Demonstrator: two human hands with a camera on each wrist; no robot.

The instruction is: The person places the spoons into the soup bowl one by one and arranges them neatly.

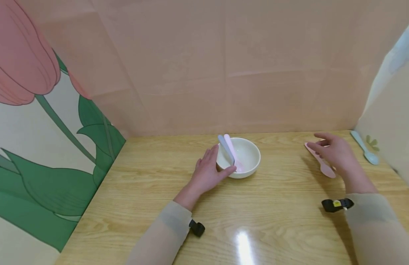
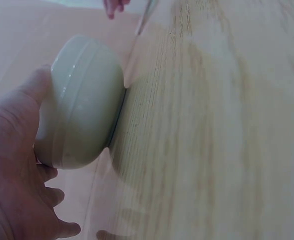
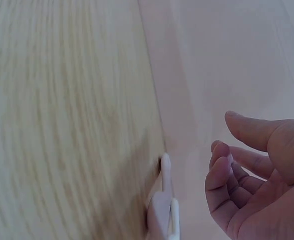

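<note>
A white bowl (image 1: 249, 156) stands on the wooden table, with a blue-grey spoon (image 1: 226, 148) and a pale pink spoon (image 1: 229, 142) leaning in it, handles over the far rim. My left hand (image 1: 208, 173) holds the bowl's left side; in the left wrist view the thumb (image 2: 39, 82) lies at its rim. Over another pink spoon (image 1: 327, 170), which lies on the table to the right, hovers my right hand (image 1: 334, 152). In the right wrist view its thumb (image 3: 252, 131) stands apart from loosely bent fingers, with nothing between them.
A turquoise spoon (image 1: 363, 147) lies at the far right, beside the right-hand wall. A pinkish sheet (image 1: 224, 73) rises behind the table's back edge. On the left stands a panel with painted tulips (image 1: 58, 191).
</note>
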